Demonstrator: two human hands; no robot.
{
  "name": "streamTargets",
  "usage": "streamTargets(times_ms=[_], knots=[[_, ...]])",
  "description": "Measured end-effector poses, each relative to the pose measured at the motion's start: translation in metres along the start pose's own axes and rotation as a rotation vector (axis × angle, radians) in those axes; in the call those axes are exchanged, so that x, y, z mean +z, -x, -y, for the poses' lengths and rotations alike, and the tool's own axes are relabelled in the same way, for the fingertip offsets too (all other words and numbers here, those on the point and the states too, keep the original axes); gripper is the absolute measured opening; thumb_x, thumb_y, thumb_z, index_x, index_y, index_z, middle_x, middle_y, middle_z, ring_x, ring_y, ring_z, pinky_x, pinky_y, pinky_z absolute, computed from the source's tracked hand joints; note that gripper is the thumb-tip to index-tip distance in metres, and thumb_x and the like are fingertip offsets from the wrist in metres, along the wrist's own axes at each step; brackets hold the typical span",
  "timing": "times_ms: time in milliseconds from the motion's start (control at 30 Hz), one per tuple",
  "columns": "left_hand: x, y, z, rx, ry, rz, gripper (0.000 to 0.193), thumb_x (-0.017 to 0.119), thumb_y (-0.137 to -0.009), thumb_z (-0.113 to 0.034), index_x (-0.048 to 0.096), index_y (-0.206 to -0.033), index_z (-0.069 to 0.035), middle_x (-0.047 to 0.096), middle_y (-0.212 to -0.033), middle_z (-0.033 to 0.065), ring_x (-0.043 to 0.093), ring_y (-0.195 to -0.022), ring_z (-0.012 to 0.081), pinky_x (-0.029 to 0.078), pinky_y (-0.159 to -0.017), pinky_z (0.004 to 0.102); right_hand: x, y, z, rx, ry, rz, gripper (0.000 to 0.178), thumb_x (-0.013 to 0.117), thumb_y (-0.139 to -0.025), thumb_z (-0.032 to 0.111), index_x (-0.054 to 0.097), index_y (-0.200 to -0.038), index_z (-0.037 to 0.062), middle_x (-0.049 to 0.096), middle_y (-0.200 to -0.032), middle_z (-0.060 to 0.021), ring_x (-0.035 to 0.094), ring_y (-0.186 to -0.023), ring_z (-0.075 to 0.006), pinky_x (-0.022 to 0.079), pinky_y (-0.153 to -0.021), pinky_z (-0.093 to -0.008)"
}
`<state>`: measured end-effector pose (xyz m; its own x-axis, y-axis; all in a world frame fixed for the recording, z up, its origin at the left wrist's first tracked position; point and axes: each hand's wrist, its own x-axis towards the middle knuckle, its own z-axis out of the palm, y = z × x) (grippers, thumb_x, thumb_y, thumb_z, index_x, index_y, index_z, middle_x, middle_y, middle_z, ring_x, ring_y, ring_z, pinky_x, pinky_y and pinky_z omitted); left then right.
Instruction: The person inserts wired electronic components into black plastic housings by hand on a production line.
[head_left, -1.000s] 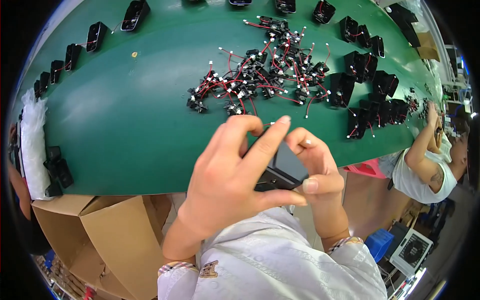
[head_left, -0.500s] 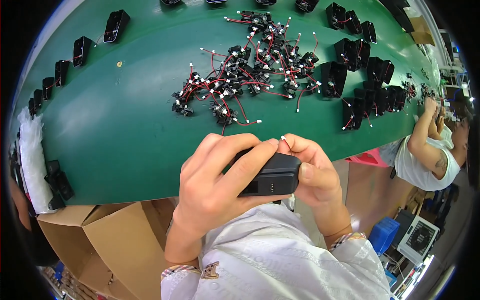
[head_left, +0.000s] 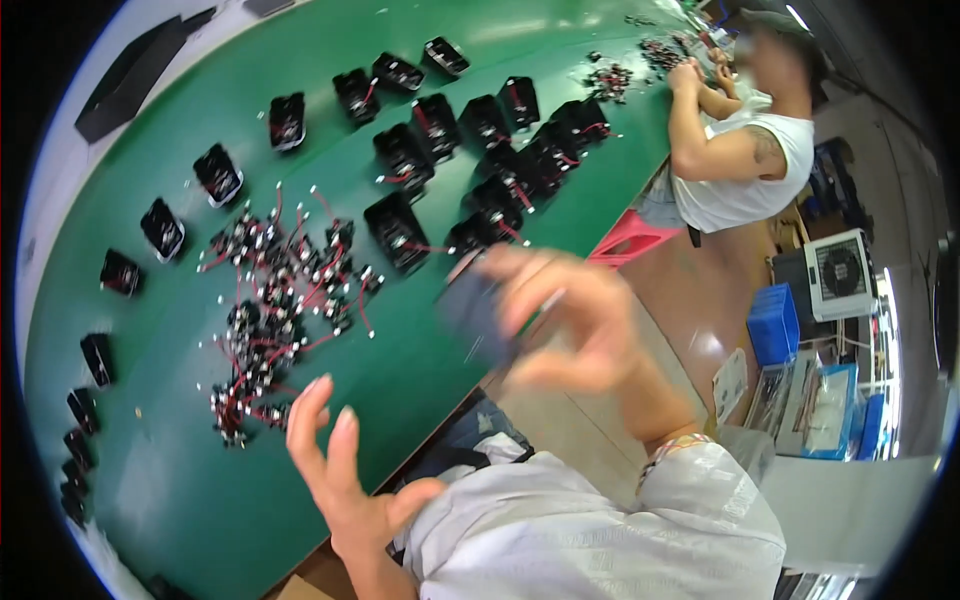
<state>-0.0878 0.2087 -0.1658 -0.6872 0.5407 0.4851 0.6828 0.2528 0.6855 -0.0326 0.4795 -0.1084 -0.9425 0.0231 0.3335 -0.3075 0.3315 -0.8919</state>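
Observation:
My right hand (head_left: 570, 320) holds a small black box-shaped part (head_left: 478, 318) above the near edge of the green table (head_left: 150, 470); both are blurred by motion. My left hand (head_left: 335, 470) hovers with fingers spread and nothing in it, just beside a heap of small black parts with red wires (head_left: 275, 320). Several black open housings (head_left: 400, 232) lie on the table beyond the held part.
More black housings (head_left: 160, 228) line the table's far and left edges. Another person in a white sleeveless top (head_left: 745, 165) works at the table's far right end. A pink stool (head_left: 628, 238), blue crates (head_left: 772, 325) and a small fan unit (head_left: 838, 272) stand on the floor to the right.
My left hand has let go of the black part and dropped away toward the table, fingers spread. My right hand now carries the part alone. The view has swung to the right.

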Motion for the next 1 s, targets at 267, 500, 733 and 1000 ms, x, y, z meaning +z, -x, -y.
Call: streamTargets(times_ms=[267,500,733,1000], knots=[[-0.039,0.030,0.012,-0.194,-0.181,-0.071,0.052,0.061,-0.084,-0.010,0.046,-0.132,0.000,0.043,-0.141,0.0218,0.045,-0.126,0.0340,0.040,-0.098,0.0401,-0.156,0.043,-0.088,0.076,1.072,-0.271,0.024,0.080,-0.072,0.009,0.062,-0.087,0.0017,0.065,-0.085,-0.0087,0.063,-0.097,-0.0302,0.042,-0.105,-0.0453],[-0.122,0.046,-0.006,-0.259,-0.678,-0.127,0.037,0.066,-0.092,-0.025,0.062,-0.113,0.004,0.059,-0.123,0.0178,0.056,-0.113,0.0300,0.046,-0.094,0.0425,-0.138,0.043,-0.107,0.021,1.277,-0.421,0.025,0.080,-0.070,0.009,0.064,-0.088,0.0043,0.067,-0.097,-0.0083,0.054,-0.118,-0.0349,0.042,-0.101,-0.0451],[-0.403,0.236,0.061,-0.828,-0.638,-0.429,0.049,0.054,-0.097,-0.022,0.043,-0.138,0.003,0.048,-0.136,0.0226,0.054,-0.118,0.0315,0.046,-0.098,0.0403,-0.101,0.027,-0.082,0.065,1.243,-0.419,0.046,0.076,-0.071,0.014,0.061,-0.115,0.0075,0.058,-0.125,-0.0090,0.045,-0.127,-0.0368,0.032,-0.108,-0.0478],[-0.378,0.224,0.118,-0.819,-1.252,-0.144,0.060,0.070,-0.086,-0.036,0.049,-0.131,-0.001,0.050,-0.132,0.0235,0.046,-0.124,0.0383,0.035,-0.107,0.0439,-0.038,0.067,-0.067,-0.179,0.788,-0.521,0.019,0.053,-0.091,-0.011,0.059,-0.108,-0.0071,0.061,-0.114,-0.0166,0.058,-0.111,-0.0291,0.045,-0.100,-0.0408]])
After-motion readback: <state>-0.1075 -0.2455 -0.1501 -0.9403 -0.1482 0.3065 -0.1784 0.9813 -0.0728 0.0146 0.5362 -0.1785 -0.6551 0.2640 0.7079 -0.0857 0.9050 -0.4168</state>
